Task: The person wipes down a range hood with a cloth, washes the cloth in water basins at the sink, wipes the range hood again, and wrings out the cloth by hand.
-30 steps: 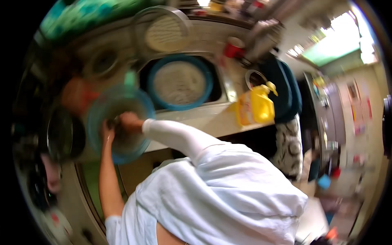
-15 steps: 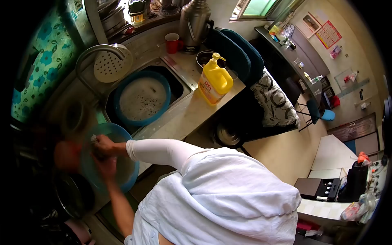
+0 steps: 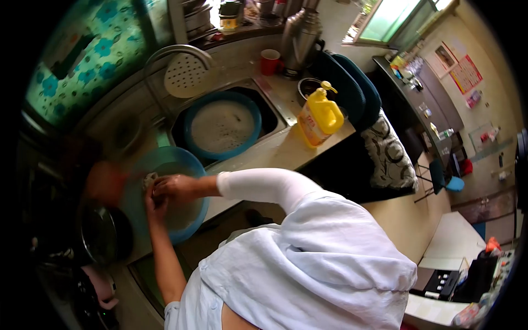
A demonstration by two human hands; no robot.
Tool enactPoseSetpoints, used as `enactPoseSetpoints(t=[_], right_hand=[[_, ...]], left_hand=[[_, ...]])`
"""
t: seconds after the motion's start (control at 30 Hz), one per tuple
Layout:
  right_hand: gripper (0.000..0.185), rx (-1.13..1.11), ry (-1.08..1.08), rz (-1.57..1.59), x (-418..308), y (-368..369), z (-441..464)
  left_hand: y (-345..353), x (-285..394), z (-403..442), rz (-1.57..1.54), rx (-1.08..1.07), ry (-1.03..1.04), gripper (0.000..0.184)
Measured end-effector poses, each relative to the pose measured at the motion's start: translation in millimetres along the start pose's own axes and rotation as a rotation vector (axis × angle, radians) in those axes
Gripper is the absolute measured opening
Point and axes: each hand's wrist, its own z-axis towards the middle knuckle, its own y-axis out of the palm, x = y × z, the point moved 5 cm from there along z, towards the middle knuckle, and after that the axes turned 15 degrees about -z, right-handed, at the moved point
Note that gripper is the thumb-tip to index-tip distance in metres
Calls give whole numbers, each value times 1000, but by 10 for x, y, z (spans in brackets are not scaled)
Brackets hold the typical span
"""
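Observation:
A blue basin [image 3: 193, 165] holds cloudy water, and both hands are over it, close together. My right hand [image 3: 177, 188], at the end of a white sleeve, is closed on a small pale wet cloth [image 3: 149, 179]. My left hand [image 3: 156, 202] presses against the right from below, its fingers closed round the same bundle. Part of the cloth sticks out beyond the fingers; the rest is hidden. A second blue basin [image 3: 257, 122] with sudsy water sits in the sink behind.
A yellow pump bottle [image 3: 320, 118] stands on the counter [image 3: 275, 149] to the right. Behind are a red mug [image 3: 269, 63], a metal flask [image 3: 301, 41], a curved faucet [image 3: 148, 82] and a perforated white disc [image 3: 187, 76]. A dark pan [image 3: 102, 234] lies left of the near basin.
The camera view has shifted, moving the counter and sink in the frame. Both hands stay together over the near basin with the cloth, shifting slightly.

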Motion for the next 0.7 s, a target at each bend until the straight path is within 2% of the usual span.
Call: enactPoseSetpoints(t=[0.03, 0.07, 0.1, 0.13, 0.17, 0.23, 0.3, 0.37, 0.4, 0.43, 0.47, 0.5, 0.57, 0.6, 0.63, 0.67, 0.7], right_hand=[[30, -10, -21, 9, -19, -138, -23], [32, 3, -126, -153, -102, -302, -37], [35, 25, -228, -316, -157, -395, -28], [35, 28, -241, -309, -121, -414, 1], [38, 58, -306, -421, -112, -438, 22], [47, 32, -435, -558, -95, -423, 48], [46, 39, -509, -561, -139, -431, 115], [44, 46, -581, -572, -153, -424, 182], [41, 47, -633, -587, -166, -397, 228], [39, 46, -685, -603, -173, -376, 252], [39, 46, -691, -597, -172, -387, 278], [35, 35, -701, -566, -187, -401, 307], [31, 25, -717, -526, -170, -410, 338], [30, -130, -660, -570, -91, -318, 366], [29, -285, -609, -607, -7, -203, 394], [29, -286, -633, -579, 54, -133, 404], [25, -315, -532, -595, 170, -54, 424]], left_hand=[[462, -117, -217, -117, 145, -13, 17], [403, -55, -216, -122, 149, 8, 17], [343, -34, -203, -142, 118, -60, 15], [296, -7, -186, -159, 84, -130, 13], [335, 1, -253, 18, 344, -21, 9], [320, -1, -246, 34, 272, -57, 10], [250, -3, -220, 54, 204, -99, 12], [290, -79, -190, 187, 30, -372, 16], [303, -80, -209, 187, 33, -366, 16], [295, -18, -213, 467, 56, -204, 17], [373, 28, -248, 743, 79, -36, 17], [505, -17, -303, 743, 86, -33, 17], [632, -61, -376, 684, 330, -78, 14], [419, 4, -268, 680, 342, -71, 14], [3, 37, -115, 657, 325, -228, 15], [-273, 49, -132, 622, 319, -379, 19], [-329, 90, -294, 600, 358, -360, 19]])
